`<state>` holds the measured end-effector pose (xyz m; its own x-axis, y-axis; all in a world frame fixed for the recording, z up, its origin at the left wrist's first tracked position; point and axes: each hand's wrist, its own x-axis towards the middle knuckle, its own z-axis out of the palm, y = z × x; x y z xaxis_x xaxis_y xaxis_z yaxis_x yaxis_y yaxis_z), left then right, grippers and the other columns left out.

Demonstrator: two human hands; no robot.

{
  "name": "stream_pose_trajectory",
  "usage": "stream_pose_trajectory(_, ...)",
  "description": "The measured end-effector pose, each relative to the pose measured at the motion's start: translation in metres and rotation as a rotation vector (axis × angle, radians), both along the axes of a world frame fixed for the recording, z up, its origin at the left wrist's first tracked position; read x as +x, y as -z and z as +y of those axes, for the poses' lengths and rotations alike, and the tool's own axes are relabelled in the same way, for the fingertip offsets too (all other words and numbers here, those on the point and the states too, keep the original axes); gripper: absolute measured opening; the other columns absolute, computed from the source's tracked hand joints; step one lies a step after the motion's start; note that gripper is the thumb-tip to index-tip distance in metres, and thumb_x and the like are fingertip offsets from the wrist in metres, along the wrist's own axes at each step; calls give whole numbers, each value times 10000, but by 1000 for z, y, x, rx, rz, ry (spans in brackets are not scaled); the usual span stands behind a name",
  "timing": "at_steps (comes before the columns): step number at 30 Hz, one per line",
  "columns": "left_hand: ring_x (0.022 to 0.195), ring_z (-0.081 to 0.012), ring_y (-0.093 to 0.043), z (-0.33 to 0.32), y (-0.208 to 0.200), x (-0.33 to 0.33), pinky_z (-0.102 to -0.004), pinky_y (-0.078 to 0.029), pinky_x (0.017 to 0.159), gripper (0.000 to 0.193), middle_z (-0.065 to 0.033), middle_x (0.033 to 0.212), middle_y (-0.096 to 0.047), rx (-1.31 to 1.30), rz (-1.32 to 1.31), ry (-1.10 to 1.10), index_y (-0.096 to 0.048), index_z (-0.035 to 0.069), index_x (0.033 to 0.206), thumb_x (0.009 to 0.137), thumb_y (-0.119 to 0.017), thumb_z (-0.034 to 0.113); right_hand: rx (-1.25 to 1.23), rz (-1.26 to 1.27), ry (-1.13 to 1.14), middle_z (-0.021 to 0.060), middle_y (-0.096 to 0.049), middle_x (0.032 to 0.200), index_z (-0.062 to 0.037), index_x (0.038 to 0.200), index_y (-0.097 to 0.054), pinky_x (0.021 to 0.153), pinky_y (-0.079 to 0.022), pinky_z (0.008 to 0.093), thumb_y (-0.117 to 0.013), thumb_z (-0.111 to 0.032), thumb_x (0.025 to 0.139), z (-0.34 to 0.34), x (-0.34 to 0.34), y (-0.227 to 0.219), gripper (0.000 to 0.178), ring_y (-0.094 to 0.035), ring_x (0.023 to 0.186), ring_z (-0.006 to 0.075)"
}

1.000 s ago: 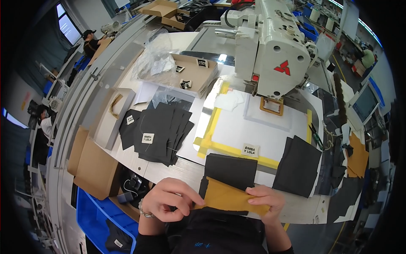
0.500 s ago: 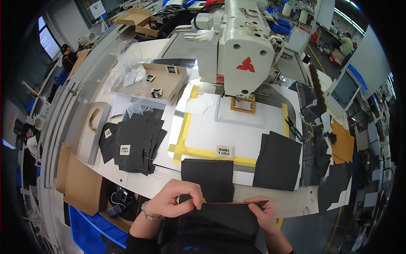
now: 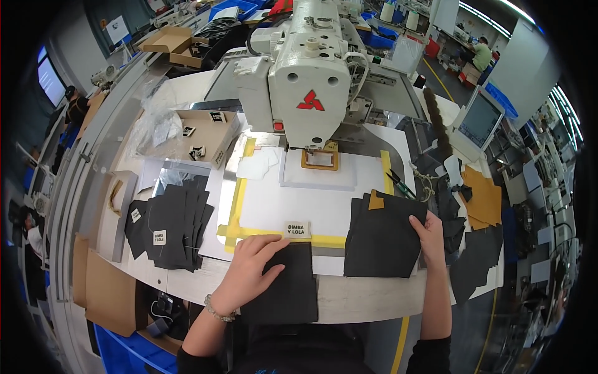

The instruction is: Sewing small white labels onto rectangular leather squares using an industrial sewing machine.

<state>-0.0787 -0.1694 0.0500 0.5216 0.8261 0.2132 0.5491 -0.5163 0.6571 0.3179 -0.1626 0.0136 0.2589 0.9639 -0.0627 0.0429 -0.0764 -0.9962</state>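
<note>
My left hand [image 3: 254, 269] is over the black fabric piece [image 3: 289, 290] at the table's front edge. Its fingers are stretched out and the thumb stands apart; the fingertips come close to a small cream label [image 3: 298, 230] with dark lettering. On the right, my right hand [image 3: 430, 240] grips the right edge of a black panel [image 3: 386, 240] lying on a stack of similar panels. Its thumb is on top, and the other fingers are partly hidden behind the edge. A small mustard patch [image 3: 376, 199] shows near the panel's top.
A white sewing machine [image 3: 309, 81] stands behind a white template [image 3: 268, 202] edged with yellow tape. Tweezers [image 3: 400, 184] lie beside it. At left are fanned black pieces [image 3: 177, 218] with a label, and a cardboard tray [image 3: 218, 140] of labels. A screen [image 3: 479, 118] stands at right.
The black panel both hands held near my body is gone from there. My right hand is now at the right stack, where a mustard patch shows. My left hand has moved forward. The view has shifted.
</note>
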Motion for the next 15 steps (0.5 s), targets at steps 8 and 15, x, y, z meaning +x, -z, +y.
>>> stream_pose_trajectory(8, 1059, -243, -541, -1, 19, -12, -372, -380, 919, 455, -58, 1095, -590, 45, 146, -114, -622, 73, 1178, 754, -767, 152, -91, -33, -140, 44, -682, 937, 60, 1070, -634, 746, -505, 232, -633, -62, 917, 6, 11, -3, 195, -610, 820, 75)
stream_pose_trajectory(15, 1008, -230, -556, -1, 20, -10, -362, -381, 898, 430, -44, 1035, -601, 49, 110, -147, -636, 75, 1154, 746, -766, 117, -52, -91, -102, 45, -685, 933, 59, 1060, -641, 727, -510, 230, -651, -46, 897, 7, 5, -3, 194, -615, 810, 76)
